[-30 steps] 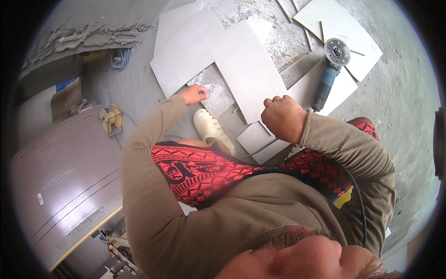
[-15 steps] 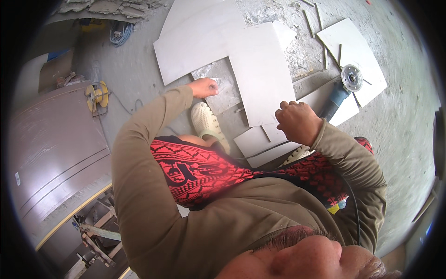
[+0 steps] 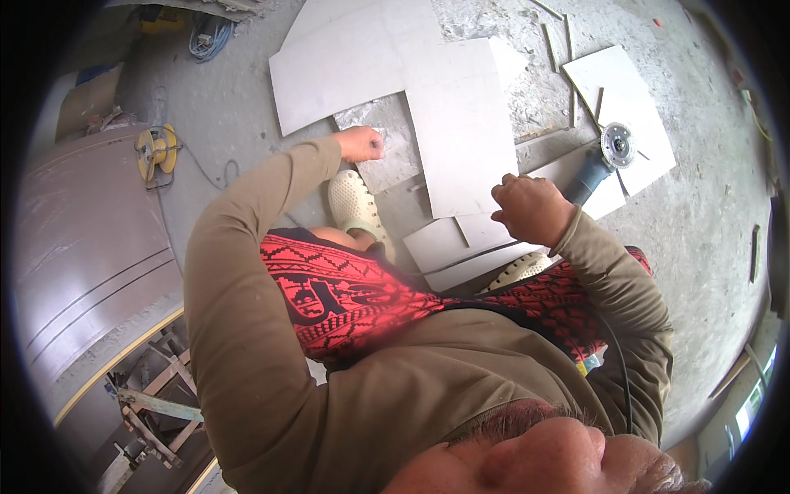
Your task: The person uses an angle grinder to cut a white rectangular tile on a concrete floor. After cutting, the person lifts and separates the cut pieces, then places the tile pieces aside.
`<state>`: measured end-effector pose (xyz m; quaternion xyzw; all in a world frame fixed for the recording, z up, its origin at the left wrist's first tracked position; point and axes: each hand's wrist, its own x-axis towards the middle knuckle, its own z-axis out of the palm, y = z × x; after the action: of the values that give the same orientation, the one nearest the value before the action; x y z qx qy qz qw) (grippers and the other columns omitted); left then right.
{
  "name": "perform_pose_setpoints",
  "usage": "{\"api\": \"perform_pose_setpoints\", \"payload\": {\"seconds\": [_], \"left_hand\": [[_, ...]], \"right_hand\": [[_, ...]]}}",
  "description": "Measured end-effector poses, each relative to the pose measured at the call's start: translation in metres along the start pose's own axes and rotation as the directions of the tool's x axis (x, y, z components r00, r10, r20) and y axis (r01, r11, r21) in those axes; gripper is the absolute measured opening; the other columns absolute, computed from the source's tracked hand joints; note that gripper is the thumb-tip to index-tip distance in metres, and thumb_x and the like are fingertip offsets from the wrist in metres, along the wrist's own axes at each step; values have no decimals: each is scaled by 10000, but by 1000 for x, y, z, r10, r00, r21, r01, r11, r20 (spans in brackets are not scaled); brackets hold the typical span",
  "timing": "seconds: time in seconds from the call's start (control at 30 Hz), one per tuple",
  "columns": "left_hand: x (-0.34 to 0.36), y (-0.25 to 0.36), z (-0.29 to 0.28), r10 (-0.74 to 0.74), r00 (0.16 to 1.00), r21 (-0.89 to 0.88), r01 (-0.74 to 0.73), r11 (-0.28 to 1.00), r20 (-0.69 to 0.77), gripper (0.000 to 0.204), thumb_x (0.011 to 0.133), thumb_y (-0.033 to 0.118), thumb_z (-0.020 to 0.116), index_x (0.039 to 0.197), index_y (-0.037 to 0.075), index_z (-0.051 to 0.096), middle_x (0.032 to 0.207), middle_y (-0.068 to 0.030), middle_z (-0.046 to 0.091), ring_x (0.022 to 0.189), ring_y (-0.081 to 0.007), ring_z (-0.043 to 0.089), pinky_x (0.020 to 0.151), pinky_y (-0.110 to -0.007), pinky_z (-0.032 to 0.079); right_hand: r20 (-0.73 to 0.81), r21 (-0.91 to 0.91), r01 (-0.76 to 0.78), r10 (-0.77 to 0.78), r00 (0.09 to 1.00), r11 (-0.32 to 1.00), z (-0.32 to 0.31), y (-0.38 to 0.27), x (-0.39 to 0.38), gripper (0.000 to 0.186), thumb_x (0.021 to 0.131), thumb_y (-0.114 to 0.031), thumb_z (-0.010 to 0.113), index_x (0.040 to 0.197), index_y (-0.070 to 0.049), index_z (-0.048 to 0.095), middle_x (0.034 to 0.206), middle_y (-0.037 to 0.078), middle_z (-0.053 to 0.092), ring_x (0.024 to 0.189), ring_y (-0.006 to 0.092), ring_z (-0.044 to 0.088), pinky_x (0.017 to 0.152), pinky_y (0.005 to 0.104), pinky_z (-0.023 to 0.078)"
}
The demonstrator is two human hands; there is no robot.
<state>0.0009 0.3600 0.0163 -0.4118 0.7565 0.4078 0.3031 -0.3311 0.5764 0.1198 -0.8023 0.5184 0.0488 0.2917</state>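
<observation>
My left hand (image 3: 360, 144) is curled into a loose fist above a bare, dusty floor patch (image 3: 388, 132), in the notch of a large white tile (image 3: 461, 123). Anything inside its fingers is hidden. Right of that tile's near corner, my right hand (image 3: 533, 210) is also closed, knuckles up, and its palm cannot be seen. Just beyond the right hand, an angle grinder (image 3: 588, 177) with a round cutting disc (image 3: 618, 145) lies on pieces of white tile (image 3: 638, 107). Narrower tile pieces (image 3: 453, 255) lie by my feet.
Thin tile strips (image 3: 573, 99) and rubble (image 3: 527, 82) lie at the far side. A yellow cable reel (image 3: 156, 154) stands left beside a brown panel (image 3: 99, 239). My light clog (image 3: 355, 202) is close to the left hand. A black cord (image 3: 473, 259) crosses the near tile pieces.
The view has shifted slightly, so the floor things appear a little further left and up. Both hands stay closed in nearly the same places; the right hand's fingers have turned slightly.
</observation>
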Motion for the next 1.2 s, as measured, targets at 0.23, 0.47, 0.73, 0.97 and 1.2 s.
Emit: {"api": "perform_pose_setpoints", "payload": {"seconds": [0.23, 0.47, 0.73, 0.97, 1.2], "left_hand": [[7, 10, -4, 51, 998, -2, -51, 999, -39, 312, 875, 324, 687, 1019, 49, 716, 987, -150, 724, 959, -272, 678, 874, -386, 518], [16, 20, -4, 87, 996, 91, -86, 992, -6, 309, 895, 309, 679, 1037, 35, 702, 1013, -149, 713, 992, -277, 661, 885, -392, 504], [16, 28, -6, 149, 988, 82, -146, 986, -33, 325, 892, 311, 678, 1033, 19, 705, 1026, -156, 720, 993, -281, 672, 873, -394, 514], [14, 20, -4, 122, 992, 77, -119, 990, -32, 342, 854, 353, 709, 967, 30, 712, 961, -171, 725, 933, -296, 683, 845, -406, 524], [13, 19, -4, 131, 991, 95, -127, 987, -38, 364, 862, 368, 699, 991, 28, 712, 995, -186, 719, 961, -311, 677, 857, -416, 521]], "right_hand": [[-124, 65, -319, 325, 937, 945, 26, 110, 1, 361, 895, -375, 664, 923, -17, 695, 882, 169, 704, 863, 331, 692, 778, 450, 543], [310, 103, -806, 751, 583, 583, 54, 187, -24, 522, 915, -449, 596, 1191, -13, 677, 1242, 201, 662, 1130, 352, 646, 945, 426, 513], [376, 445, -879, 854, 359, 173, 76, 165, -19, 615, 893, -493, 661, 1138, 72, 662, 969, 180, 701, 616, 269, 688, 499, 390, 551], [257, 635, -760, 890, 377, 139, 98, 181, -21, 583, 859, -449, 699, 1128, 68, 670, 989, 174, 709, 709, 279, 706, 525, 382, 569], [303, 647, -756, 878, 370, 96, 98, 187, -18, 543, 867, -405, 695, 1124, 73, 662, 966, 183, 711, 680, 304, 707, 494, 416, 561]]}}
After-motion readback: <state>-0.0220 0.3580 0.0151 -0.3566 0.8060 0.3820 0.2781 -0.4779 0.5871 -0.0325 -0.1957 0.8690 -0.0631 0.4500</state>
